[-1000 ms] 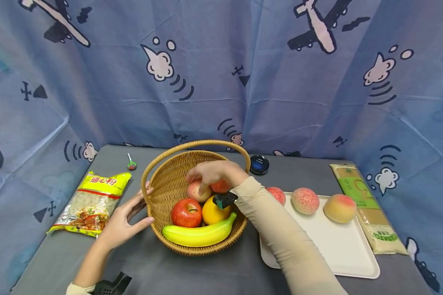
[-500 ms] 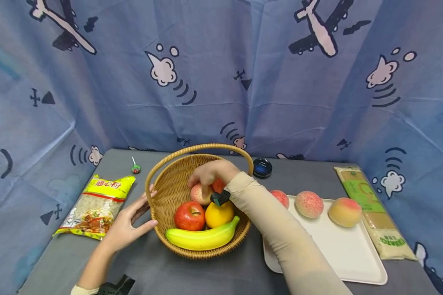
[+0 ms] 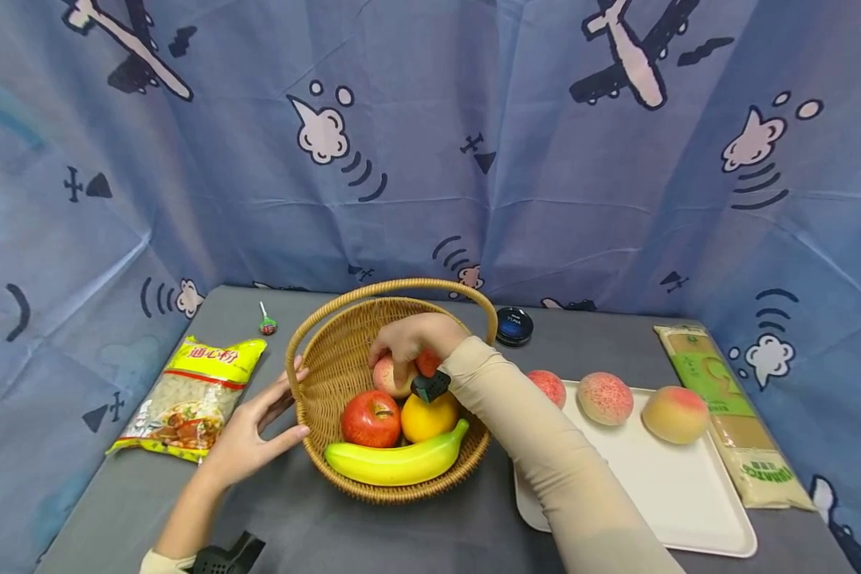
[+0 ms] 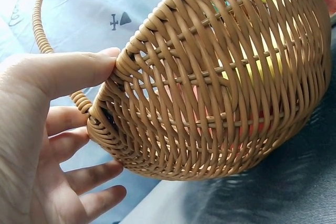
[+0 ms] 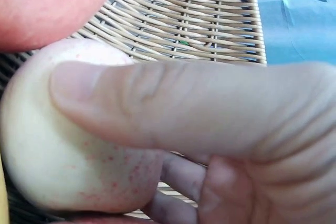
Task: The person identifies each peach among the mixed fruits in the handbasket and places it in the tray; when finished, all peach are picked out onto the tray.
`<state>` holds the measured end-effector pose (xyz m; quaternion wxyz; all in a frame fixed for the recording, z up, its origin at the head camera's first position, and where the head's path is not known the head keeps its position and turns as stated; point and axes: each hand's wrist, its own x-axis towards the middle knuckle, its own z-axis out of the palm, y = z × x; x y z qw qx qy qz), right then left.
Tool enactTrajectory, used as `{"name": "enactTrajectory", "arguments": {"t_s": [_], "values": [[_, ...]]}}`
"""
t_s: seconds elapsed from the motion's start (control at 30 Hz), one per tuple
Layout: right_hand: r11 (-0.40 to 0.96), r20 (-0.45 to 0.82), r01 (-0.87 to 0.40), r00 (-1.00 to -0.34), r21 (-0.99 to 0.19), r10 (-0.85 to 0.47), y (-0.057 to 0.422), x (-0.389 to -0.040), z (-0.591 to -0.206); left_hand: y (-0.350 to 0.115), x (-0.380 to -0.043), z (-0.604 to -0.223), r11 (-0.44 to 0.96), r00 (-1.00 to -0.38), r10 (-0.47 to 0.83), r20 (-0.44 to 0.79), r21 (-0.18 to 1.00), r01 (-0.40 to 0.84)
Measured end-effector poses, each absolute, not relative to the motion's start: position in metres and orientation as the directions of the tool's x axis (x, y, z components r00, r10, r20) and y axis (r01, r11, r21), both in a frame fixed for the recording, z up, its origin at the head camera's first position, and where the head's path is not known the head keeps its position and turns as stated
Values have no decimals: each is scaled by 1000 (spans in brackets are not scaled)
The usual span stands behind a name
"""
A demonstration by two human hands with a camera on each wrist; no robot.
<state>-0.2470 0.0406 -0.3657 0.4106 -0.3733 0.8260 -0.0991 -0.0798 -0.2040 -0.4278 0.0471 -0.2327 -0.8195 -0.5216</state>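
Note:
A wicker basket with a tall arched handle stands mid-table, tilted toward me. In it lie a banana, a red apple, an orange and, further back, a reddish fruit partly covered by my wrist. My right hand reaches inside and holds a pale, red-speckled peach, thumb across its near side and fingers curled behind. At the basket's left side, my left hand grips the rim by the handle's base, thumb on one side and fingers on the other.
Right of the basket, a white tray holds several peaches, partly behind my right sleeve. Past it lies a green-and-tan packet. A yellow food bag and a lollipop lie left; a round dark tin stands behind.
The head view has shifted slightly, so everything appears a little further right and lower. Both hands keep their places on the basket and the peach.

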Motion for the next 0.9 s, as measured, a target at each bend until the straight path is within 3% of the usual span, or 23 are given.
{"name": "enactTrajectory", "arguments": {"t_s": [0.63, 0.77, 0.9], "values": [[482, -198, -626, -469, -613, -861, 45, -241, -358, -206, -79, -432, 337, -885, 346, 311, 839, 427], [432, -114, -608, -489, -667, -865, 51, -234, -348, -206, -78, -432, 329, -884, 352, 309, 843, 426], [322, -36, -513, -491, -796, -871, 59, -225, -340, -206, -78, -431, 331, -882, 351, 315, 839, 431]]}}
